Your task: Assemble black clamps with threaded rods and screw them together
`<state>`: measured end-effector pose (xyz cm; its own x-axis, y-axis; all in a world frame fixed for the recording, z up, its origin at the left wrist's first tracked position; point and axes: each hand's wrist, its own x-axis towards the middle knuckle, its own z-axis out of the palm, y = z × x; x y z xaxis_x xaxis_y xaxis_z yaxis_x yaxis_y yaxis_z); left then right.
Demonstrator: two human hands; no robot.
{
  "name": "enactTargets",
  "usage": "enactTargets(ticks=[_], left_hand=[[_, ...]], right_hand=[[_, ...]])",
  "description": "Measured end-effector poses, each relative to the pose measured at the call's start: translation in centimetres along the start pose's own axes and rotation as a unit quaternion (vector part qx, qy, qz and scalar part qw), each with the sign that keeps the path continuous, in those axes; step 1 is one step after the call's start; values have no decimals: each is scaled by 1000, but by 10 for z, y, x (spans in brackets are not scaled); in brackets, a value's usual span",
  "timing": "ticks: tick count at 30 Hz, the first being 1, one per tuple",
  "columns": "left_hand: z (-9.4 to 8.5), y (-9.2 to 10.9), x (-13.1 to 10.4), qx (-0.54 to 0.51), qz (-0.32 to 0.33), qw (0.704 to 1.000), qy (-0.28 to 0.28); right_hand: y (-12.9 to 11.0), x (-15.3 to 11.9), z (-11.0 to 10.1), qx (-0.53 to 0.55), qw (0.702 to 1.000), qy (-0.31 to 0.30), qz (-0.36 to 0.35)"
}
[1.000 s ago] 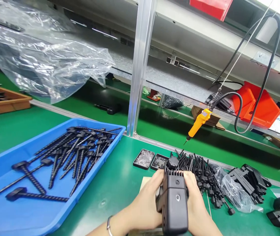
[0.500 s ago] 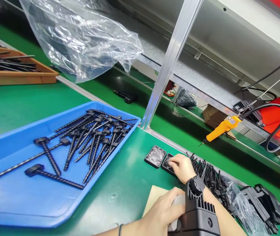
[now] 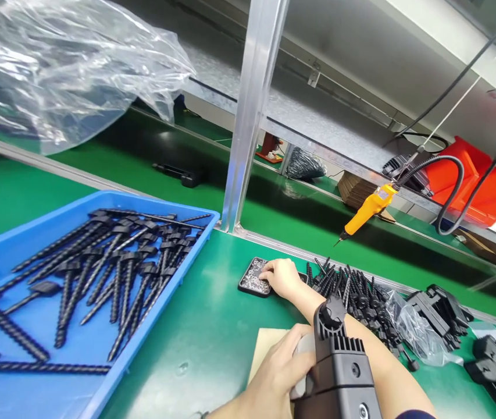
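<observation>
My left hand is wrapped round a black plastic device with a ribbed top, a round knob and a light grey rounded part. It stands upright near the bottom of the view, over a beige board. Reaching past it, my right hand has its fingers drawn together in a small black tray of shiny silver parts. Whatever those fingertips hold is too small to make out. A second small tray lies mostly hidden behind this hand.
On the left, a blue bin holds many black spiral-ribbed rods. More black rods lie right of my forearm, beside a plastic bag and black parts. A yellow electric screwdriver hangs above. A metal post rises behind the bin.
My right hand has moved left, from the tray of dark parts to the tray of silver parts. My left hand keeps its hold on the device. The view has swung right.
</observation>
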<state>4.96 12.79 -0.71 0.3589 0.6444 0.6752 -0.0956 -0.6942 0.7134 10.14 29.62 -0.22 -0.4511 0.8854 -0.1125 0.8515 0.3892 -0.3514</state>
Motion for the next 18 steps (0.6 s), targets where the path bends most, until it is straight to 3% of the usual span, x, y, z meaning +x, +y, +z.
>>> enactTargets(ticks=[6,10,12,15,18], left_hand=[[-4,10,1,13,-21,1000,-13],[-1,9,3,29,6,1000,7],[-1,11,5,33,8,999,8],[0,11,6,42,6,999,9],[1,10,6,37,31,999,25]], right_hand=[[0,-6,-8,112,992,49,8],[9,-30,-40,207,973,103,11],[16,-59,-67,250,958,143,0],[21,-126,-107,294,936,190,-38],[10,-195,-132,304,930,188,-93]])
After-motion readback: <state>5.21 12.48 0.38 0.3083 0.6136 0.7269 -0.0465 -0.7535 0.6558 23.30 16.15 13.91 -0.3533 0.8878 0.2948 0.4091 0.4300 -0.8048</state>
